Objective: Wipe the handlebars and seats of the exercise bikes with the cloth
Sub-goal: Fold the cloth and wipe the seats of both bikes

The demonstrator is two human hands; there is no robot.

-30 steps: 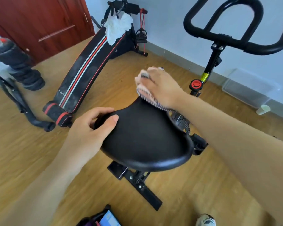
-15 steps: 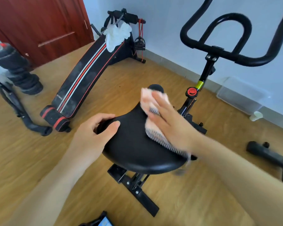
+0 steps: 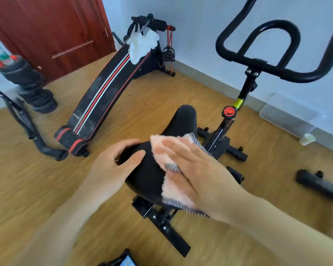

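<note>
Under the right hand [image 3: 196,169], spread flat with fingers extended, lies the pink fluffy cloth with a grey striped woven edge [image 3: 171,191], pressed onto the rear half of the black padded bike saddle [image 3: 148,169]. The hand is not clenched; the palm and fingers pin the cloth down rather than pinch it. Just beside it, the left hand [image 3: 113,166] curls over the saddle's left edge, thumb on top and fingers wrapped under the rim, gripping it to steady it.

The cloth looks soft, light and limp, and it bunches at its far corner beyond the fingertips, so it should be driven with a broad flat palm rather than held by a corner. Its pile ought to drag well on the saddle's smooth, slightly glossy cover. The saddle appears firm with a little give, and it sits on a single post, so it may twist under sideways pressure; the left hand's hold at the rim seems the right bracing point.

Beyond both hands, the narrow nose of the saddle is uncovered, and higher, past the right hand, the black looped tubular handlebar [image 3: 258,54] stands well apart, rigid and round, better wiped with the cloth wrapped around it.
</note>
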